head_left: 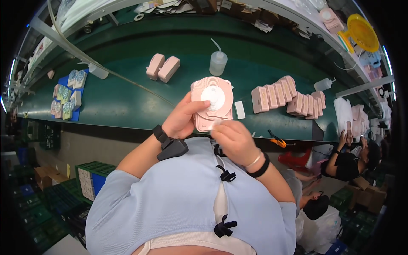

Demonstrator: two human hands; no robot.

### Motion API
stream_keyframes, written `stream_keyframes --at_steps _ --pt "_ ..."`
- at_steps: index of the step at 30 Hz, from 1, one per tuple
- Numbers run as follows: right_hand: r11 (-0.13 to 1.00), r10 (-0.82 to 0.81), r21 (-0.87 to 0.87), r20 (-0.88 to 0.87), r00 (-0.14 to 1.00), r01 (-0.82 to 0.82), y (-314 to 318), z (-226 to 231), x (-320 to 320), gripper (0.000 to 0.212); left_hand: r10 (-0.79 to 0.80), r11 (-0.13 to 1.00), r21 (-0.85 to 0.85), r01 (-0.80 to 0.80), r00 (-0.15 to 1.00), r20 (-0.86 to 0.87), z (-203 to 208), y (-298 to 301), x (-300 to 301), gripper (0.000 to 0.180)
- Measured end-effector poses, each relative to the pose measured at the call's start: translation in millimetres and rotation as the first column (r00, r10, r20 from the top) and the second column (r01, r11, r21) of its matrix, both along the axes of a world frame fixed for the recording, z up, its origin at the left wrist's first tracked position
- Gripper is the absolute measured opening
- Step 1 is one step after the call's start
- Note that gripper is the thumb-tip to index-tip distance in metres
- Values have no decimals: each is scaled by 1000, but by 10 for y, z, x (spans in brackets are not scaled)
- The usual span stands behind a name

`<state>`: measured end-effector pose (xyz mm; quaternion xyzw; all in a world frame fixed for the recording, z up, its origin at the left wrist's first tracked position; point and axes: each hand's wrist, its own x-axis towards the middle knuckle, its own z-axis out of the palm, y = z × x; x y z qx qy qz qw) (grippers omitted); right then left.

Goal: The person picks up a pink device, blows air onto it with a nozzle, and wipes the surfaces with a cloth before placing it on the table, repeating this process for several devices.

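A pink device [228, 95] with a round white ringed disc faces up in front of me, just over the near edge of the green bench. My left hand [182, 120] grips its left side, thumb lying across the disc. At the device's lower right corner, my right hand [233, 140] pinches a small white piece [216, 124] against its surface. That piece is mostly covered by my fingers; it could be cloth or paper. A small white rectangular block [240, 110] lies on the bench just right of the device.
Two pink units [168, 69] stand behind to the left, and several more [272, 97] line up at right. A squeeze bottle [218, 64] stands at the back. Patterned units rest on a blue sheet [75, 115] far left. An orange-handled tool [278, 141] lies at the front edge. Co-workers sit at right.
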<state>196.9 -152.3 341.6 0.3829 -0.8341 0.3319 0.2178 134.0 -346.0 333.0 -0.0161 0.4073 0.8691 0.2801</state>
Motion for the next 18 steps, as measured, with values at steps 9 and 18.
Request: stream_keyframes --at_steps 9,18 --pt "543 -374 -506 569 732 670 537 -233 265 8 154 976 161 -149 988 -18 194 -80 -4 66" --pt "330 35 -633 749 661 700 520 -323 199 12 228 962 158 -223 974 -10 183 -171 34 65"
